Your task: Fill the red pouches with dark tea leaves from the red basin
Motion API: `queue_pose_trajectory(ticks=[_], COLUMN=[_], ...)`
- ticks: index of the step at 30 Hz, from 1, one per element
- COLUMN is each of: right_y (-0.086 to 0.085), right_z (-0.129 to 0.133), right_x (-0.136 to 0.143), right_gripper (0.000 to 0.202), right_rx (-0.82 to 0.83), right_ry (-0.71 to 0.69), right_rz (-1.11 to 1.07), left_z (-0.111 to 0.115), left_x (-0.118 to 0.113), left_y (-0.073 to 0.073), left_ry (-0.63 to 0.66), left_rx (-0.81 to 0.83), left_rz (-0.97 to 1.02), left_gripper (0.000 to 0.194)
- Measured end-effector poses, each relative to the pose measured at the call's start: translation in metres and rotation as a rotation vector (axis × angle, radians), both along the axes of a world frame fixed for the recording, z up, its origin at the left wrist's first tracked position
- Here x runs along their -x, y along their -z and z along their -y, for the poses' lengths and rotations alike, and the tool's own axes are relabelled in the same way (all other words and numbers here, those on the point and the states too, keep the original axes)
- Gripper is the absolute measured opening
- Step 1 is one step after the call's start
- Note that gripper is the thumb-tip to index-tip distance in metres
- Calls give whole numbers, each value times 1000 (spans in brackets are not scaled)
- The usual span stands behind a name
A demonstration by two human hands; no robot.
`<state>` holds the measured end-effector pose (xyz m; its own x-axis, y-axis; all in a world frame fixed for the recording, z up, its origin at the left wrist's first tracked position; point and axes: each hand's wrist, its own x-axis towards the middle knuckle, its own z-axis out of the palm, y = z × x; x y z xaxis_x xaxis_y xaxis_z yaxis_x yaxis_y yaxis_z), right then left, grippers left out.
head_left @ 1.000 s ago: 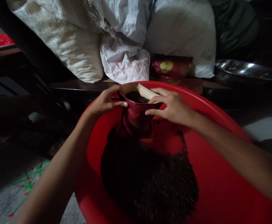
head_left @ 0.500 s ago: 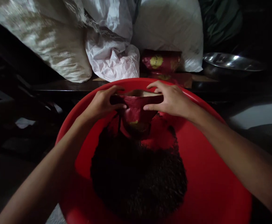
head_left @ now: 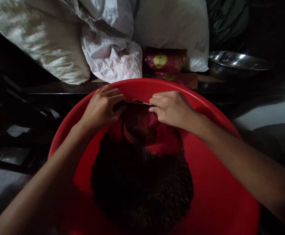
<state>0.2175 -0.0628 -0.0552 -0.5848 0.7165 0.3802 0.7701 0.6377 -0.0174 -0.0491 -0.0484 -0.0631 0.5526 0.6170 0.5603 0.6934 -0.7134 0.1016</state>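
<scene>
A dark red pouch [head_left: 141, 119] hangs upright between my hands at the far side of a large red basin [head_left: 215, 163]. Its top edge is drawn nearly flat, with only a narrow gap showing. My left hand [head_left: 105, 104] grips the pouch's left top corner, fingertips partly in shadow. At the right top corner, my right hand [head_left: 169, 107] pinches the edge between thumb and fingers. Below the pouch, a heap of dark, loose, shredded-looking material [head_left: 144, 182] lies in the basin.
Behind the basin, a filled red pouch with a yellow label [head_left: 165, 61] lies on a dark ledge [head_left: 56, 88]. White sacks [head_left: 111, 60] stand at the back, and a metal bowl [head_left: 237, 63] sits at the right.
The pouch's mouth has gone from wide open to nearly flat. My fingers have closed on its top corners, my right hand has moved inward, and the view has shifted slightly.
</scene>
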Motion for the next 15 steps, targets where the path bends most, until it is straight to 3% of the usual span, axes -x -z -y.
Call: queue_pose_trajectory(ticks=[4, 8, 15], right_y=[-6, -7, -6], right_z=[8, 18, 24], right_x=[1, 13, 23], right_gripper=[11, 12, 23], right_rx=[-17, -92, -73], right_ry=[-1, 51, -33], right_rz=[24, 53, 197], left_z=[8, 11, 15], left_x=[-17, -28, -26], left_y=[0, 1, -5], left_ry=[20, 13, 40], left_rx=[49, 22, -16], left_rz=[-70, -69, -142], left_gripper=[37, 17, 25])
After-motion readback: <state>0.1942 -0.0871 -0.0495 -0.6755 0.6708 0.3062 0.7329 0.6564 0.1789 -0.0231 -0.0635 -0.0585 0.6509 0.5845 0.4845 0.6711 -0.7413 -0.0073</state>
